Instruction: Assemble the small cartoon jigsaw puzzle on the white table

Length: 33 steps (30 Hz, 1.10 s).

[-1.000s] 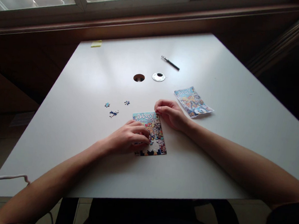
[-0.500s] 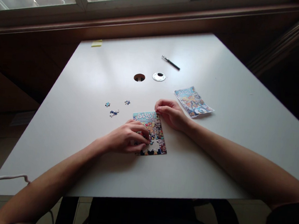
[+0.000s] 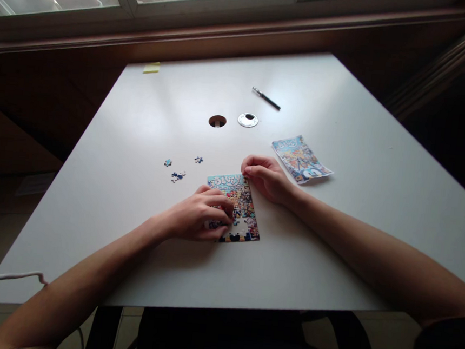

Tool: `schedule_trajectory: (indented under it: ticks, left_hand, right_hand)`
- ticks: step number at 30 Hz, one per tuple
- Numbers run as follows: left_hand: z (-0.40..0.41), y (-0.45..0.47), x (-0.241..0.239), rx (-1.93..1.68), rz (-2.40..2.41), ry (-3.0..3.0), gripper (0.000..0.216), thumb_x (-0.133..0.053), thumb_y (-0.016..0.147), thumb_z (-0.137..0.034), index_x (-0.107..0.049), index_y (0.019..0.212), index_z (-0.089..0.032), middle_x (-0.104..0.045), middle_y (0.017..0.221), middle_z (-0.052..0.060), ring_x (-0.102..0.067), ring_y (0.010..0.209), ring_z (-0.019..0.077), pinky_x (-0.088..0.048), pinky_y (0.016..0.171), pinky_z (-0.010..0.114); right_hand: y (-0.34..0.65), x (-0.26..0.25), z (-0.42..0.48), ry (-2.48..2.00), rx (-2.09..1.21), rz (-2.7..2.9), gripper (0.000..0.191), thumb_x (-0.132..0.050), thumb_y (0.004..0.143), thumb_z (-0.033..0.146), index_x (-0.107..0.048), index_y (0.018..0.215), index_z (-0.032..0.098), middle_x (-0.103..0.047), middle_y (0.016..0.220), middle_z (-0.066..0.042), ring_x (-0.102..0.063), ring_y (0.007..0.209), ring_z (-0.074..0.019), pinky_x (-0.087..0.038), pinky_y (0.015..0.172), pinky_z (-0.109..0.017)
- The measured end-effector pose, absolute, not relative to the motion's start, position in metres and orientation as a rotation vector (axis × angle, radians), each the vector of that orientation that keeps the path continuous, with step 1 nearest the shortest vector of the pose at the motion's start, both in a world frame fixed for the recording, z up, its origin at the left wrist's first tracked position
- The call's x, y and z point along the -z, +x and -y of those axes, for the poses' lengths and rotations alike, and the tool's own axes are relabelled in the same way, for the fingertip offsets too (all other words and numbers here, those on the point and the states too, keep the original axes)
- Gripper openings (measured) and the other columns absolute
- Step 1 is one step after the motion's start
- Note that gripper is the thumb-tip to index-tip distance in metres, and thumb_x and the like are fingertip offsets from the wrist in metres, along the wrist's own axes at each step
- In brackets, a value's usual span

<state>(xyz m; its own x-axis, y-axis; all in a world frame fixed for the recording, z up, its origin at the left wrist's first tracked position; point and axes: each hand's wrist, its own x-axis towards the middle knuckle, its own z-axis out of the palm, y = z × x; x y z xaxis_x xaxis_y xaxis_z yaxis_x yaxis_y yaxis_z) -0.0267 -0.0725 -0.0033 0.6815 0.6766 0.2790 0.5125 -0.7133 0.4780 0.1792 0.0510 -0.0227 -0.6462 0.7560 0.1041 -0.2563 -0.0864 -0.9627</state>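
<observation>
A colourful jigsaw puzzle (image 3: 250, 204) lies on the white table in front of me, with a pale gap in its lower part. My left hand (image 3: 203, 215) covers the puzzle's left side. Its thumb and fingertips are bent together at the edge of the gap, and whatever is between them is hidden. My right hand (image 3: 267, 176) rests at the top right corner with fingers curled closed. Anything inside them is out of sight. Left of the puzzle lie loose puzzle pieces: a light-blue one (image 3: 168, 163), a dark one (image 3: 198, 160) and a dark-and-white cluster (image 3: 178, 177).
A printed picture sheet (image 3: 302, 160) like the puzzle lies to the right. Farther back are a pen (image 3: 267, 98), a round metal cover (image 3: 247, 120), a hole in the table (image 3: 217, 121) and a yellow sticky note (image 3: 151, 68). A white cable (image 3: 7, 276) crosses the left corner.
My left hand's fingers have shifted slightly over the puzzle, with the thumb drawn a little higher. The right hand and loose pieces stay where they were.
</observation>
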Motion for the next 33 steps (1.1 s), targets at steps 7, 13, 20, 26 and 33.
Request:
schedule_trajectory:
  ticks: [7, 13, 20, 26, 33]
  left_hand:
    - [0.073, -0.027, 0.008, -0.59, -0.944, 2.552, 0.014, -0.06, 0.091, -0.028, -0.065, 0.103, -0.023, -0.068, 0.114, 0.005, -0.061, 0.105, 0.0198, -0.038, 0.096, 0.037]
    - [0.072, -0.029, 0.007, -0.621, -0.917, 2.534, 0.019, -0.058, 0.091, -0.025, -0.06, 0.11, -0.023, -0.067, 0.117, 0.007, -0.06, 0.107, 0.021, -0.039, 0.098, 0.037]
    - [0.068, -0.042, 0.006, -0.862, -1.246, 2.493, 0.018, -0.058, 0.086, -0.021, -0.059, 0.104, -0.023, -0.067, 0.099, 0.004, -0.059, 0.096, 0.0202, -0.042, 0.09, 0.037]
    - [0.053, -0.097, 0.003, -0.83, -1.759, 2.5, 0.031, -0.059, 0.078, -0.019, -0.06, 0.109, -0.022, -0.061, 0.083, 0.002, -0.057, 0.087, 0.0221, -0.041, 0.09, 0.04]
    - [0.041, -0.141, 0.008, -0.758, -1.993, 2.336, 0.04, -0.055, 0.07, -0.017, -0.064, 0.108, -0.024, -0.067, 0.095, 0.001, -0.056, 0.099, 0.0251, -0.038, 0.095, 0.041]
  right_hand:
    - [0.18, 0.023, -0.051, -0.54, -1.823, 1.471, 0.006, -0.065, 0.076, 0.018, -0.067, 0.07, 0.016, -0.056, 0.068, 0.001, -0.044, 0.068, -0.0131, -0.032, 0.068, -0.028]
    - [0.179, 0.022, -0.051, -0.552, -1.824, 1.467, 0.006, -0.065, 0.076, 0.018, -0.067, 0.07, 0.017, -0.056, 0.067, 0.001, -0.044, 0.068, -0.0134, -0.032, 0.067, -0.029]
    - [0.18, 0.021, -0.05, -0.585, -1.829, 1.473, 0.006, -0.066, 0.074, 0.02, -0.068, 0.069, 0.017, -0.056, 0.068, 0.0, -0.045, 0.068, -0.0142, -0.034, 0.066, -0.029]
    - [0.18, 0.021, -0.05, -0.574, -1.848, 1.454, 0.006, -0.066, 0.074, 0.02, -0.068, 0.07, 0.017, -0.055, 0.067, 0.0, -0.043, 0.066, -0.0134, -0.032, 0.064, -0.029]
    - [0.181, 0.022, -0.05, -0.563, -1.836, 1.462, 0.006, -0.066, 0.075, 0.02, -0.068, 0.07, 0.017, -0.055, 0.067, 0.0, -0.044, 0.067, -0.0133, -0.032, 0.065, -0.029]
